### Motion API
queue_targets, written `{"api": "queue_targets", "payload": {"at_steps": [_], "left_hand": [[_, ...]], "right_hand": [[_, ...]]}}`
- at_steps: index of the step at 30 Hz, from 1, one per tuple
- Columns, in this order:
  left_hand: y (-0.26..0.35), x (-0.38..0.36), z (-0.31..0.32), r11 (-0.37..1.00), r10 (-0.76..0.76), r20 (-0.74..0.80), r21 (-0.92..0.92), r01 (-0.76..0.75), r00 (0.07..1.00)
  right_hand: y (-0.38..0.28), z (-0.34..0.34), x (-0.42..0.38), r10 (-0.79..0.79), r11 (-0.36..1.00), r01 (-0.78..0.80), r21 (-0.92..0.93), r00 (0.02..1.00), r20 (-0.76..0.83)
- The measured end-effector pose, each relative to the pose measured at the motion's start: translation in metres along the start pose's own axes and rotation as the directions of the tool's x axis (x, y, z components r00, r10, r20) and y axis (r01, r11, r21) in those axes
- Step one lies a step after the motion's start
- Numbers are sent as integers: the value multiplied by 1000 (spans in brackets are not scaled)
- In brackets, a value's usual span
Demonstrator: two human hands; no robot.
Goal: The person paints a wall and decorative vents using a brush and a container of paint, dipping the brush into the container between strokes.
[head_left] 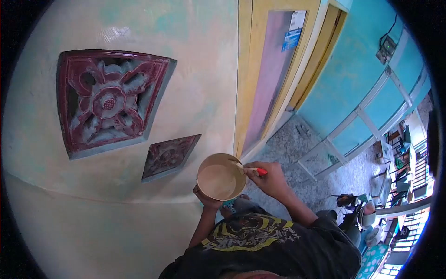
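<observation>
Beside the wall [139, 28], left hand [207, 200] cupped the bowl [221, 176] from below, level so the paint stayed in; right hand [271, 179] gripped the brush [251, 170], bristles on the rim.

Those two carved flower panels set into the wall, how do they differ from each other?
The upper panel looks much larger than the lower panel. The upper panel's carving is bright red with blue-grey patches; the lower panel looks darker and duller. The lower panel sits nearer the bowl, the upper panel farther up the wall. Both are square, set into the cream wall, with a similar flower carving.
</observation>
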State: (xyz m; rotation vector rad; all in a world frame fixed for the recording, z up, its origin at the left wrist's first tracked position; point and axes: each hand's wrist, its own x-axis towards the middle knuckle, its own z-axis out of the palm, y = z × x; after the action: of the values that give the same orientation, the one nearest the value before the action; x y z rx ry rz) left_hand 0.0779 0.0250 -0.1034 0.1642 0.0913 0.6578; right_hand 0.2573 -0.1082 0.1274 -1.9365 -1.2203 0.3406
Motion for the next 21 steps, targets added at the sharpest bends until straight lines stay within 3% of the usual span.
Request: {"api": "queue_targets", "payload": {"at_steps": [3, 6, 9, 13, 16, 19, 21], "left_hand": [[3, -1, 12, 999, -12, -30, -35, 11, 999], [10, 2, 39, 991, -44, -158, 118, 63, 986], [0, 1, 13, 994, 64, -172, 95, -48, 983], [7, 9, -8, 998, 29, -113, 60, -22, 993], [4, 18, 8, 999, 32, -87, 12, -31, 996], [0, 24, 11, 995, 73, -41, 70, -70, 996], [-1, 27, 26, 996, 36, 9, 84, -37, 999]], "right_hand": [[-1, -3, -5, 149, 936, -150, 319, 988, 27], [8, -1, -4, 97, 959, -81, 270, 994, -48], [15, -6, -8, 127, 947, -110, 300, 991, -37], [15, -14, -10, 119, 958, -105, 265, 992, -35], [21, -14, -9, 131, 921, -87, 381, 987, -89], [17, -21, -6, 217, 770, -177, 614, 976, 9], [23, -26, -5, 238, 787, -218, 577, 970, 41]]}}
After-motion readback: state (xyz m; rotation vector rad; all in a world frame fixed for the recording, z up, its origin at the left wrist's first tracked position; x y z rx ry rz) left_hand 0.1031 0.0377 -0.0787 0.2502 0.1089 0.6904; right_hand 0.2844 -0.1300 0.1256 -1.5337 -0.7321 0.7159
